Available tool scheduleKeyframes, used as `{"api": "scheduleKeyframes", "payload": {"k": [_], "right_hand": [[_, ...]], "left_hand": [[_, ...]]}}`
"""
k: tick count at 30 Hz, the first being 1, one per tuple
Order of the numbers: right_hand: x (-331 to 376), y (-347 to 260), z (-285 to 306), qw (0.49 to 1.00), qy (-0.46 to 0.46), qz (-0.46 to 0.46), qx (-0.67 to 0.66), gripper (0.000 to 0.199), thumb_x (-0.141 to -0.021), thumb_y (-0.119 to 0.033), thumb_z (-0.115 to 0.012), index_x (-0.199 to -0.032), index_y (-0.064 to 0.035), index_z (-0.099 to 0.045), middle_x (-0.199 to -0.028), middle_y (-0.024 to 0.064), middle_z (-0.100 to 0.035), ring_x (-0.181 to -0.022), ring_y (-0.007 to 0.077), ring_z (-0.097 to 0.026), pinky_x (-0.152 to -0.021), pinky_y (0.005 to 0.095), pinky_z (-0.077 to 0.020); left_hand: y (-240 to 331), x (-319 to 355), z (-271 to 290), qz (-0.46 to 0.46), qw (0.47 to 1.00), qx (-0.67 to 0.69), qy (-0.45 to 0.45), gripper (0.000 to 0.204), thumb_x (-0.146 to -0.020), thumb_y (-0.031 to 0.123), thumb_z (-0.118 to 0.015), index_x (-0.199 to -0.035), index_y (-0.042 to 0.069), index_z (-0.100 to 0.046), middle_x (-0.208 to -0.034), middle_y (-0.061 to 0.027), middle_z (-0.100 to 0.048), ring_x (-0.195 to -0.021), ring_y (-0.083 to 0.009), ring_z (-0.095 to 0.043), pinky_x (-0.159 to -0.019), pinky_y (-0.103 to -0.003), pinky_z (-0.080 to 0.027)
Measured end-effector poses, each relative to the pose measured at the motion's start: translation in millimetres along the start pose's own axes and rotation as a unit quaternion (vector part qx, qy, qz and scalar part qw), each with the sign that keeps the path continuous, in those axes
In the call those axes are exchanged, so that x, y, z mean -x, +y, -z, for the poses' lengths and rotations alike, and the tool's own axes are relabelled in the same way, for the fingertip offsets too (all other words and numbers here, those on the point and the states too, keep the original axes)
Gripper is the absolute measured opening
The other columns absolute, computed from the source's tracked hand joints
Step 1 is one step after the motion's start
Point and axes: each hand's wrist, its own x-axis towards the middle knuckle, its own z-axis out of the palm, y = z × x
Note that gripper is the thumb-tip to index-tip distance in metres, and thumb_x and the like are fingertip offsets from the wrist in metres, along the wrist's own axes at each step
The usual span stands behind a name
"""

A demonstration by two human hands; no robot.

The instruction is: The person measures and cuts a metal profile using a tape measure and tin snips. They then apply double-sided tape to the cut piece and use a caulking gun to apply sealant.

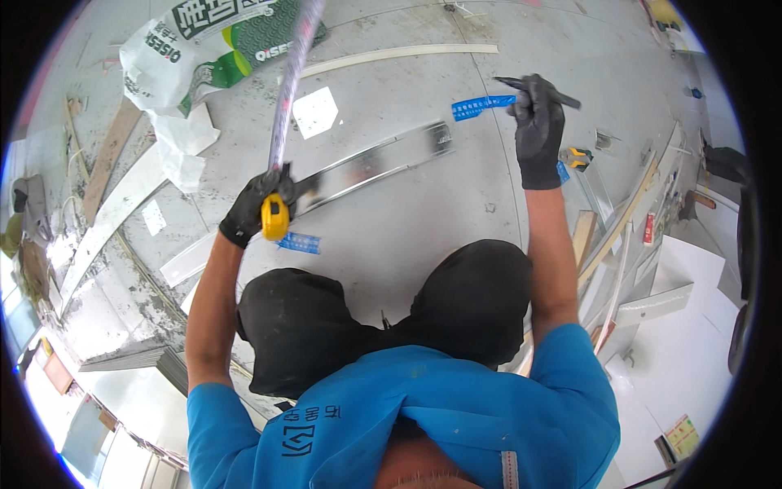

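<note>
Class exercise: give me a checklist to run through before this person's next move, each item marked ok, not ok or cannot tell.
1. Left hand gloved and gripping the yellow tape measure: ok.
2. Tape blade drawn out: ok.
3. Right hand gloved and gripping the dark pen-like tool: ok.
4. Floor around the metal channel free of loose pieces: not ok; a white piece and blue strip lie nearby.
5. Left hand steadying the channel: cannot tell; that end is blurred.
</note>
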Motion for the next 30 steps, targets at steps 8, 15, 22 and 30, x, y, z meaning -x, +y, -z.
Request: {"api": "scheduleKeyframes", "payload": {"k": [8,15,22,30], "right_hand": [[35.7,-95.7,-104.4,0.931,-0.323,-0.149,-0.074,0.034,-0.103,-0.031,-0.05,-0.108,0.0006,-0.061,-0.079,0.0054,-0.061,-0.066,0.0109,-0.06,-0.065,0.0239,-0.0513],[41.6,-105.5,-105.5,0.921,-0.352,-0.147,-0.081,0.035,-0.102,-0.032,-0.049,-0.101,-0.0001,-0.061,-0.074,0.0044,-0.056,-0.065,0.0092,-0.056,-0.058,0.0231,-0.0452],[61.4,-101.9,-81.8,0.907,-0.4,-0.063,-0.119,0.025,-0.098,-0.02,-0.061,-0.112,0.0015,-0.062,-0.087,0.0085,-0.064,-0.073,0.0123,-0.062,-0.063,0.0264,-0.0503],[74.9,-117.4,-59.7,0.926,-0.377,-0.019,0.029,0.036,-0.093,-0.021,-0.07,-0.125,-0.0049,-0.065,-0.107,0.0087,-0.071,-0.085,0.0099,-0.066,-0.072,0.0259,-0.0544]], "left_hand": [[81.2,-21.6,-133.8,-0.106,0.944,0.128,-0.284,0.057,-0.1,0.054,-0.048,-0.072,0.006,-0.059,-0.075,-0.0101,-0.051,-0.057,-0.0212,-0.057,-0.05,-0.028,-0.049],[94.8,-22.2,-163.7,-0.044,0.929,0.087,-0.357,0.056,-0.098,0.054,-0.053,-0.074,0.004,-0.063,-0.073,-0.0106,-0.052,-0.053,-0.0212,-0.057,-0.047,-0.03,-0.05],[95.5,-21.2,-171.9,-0.107,0.96,0.035,-0.258,0.044,-0.097,0.044,-0.061,-0.101,0.0,-0.068,-0.073,-0.0101,-0.059,-0.06,-0.0199,-0.06,-0.055,-0.032,-0.053],[103.8,-15.3,-191.0,-0.082,0.988,-0.059,-0.115,0.047,-0.104,0.035,-0.051,-0.13,-0.004,-0.054,-0.074,-0.0069,-0.062,-0.063,-0.0164,-0.064,-0.059,-0.029,-0.055]]}}
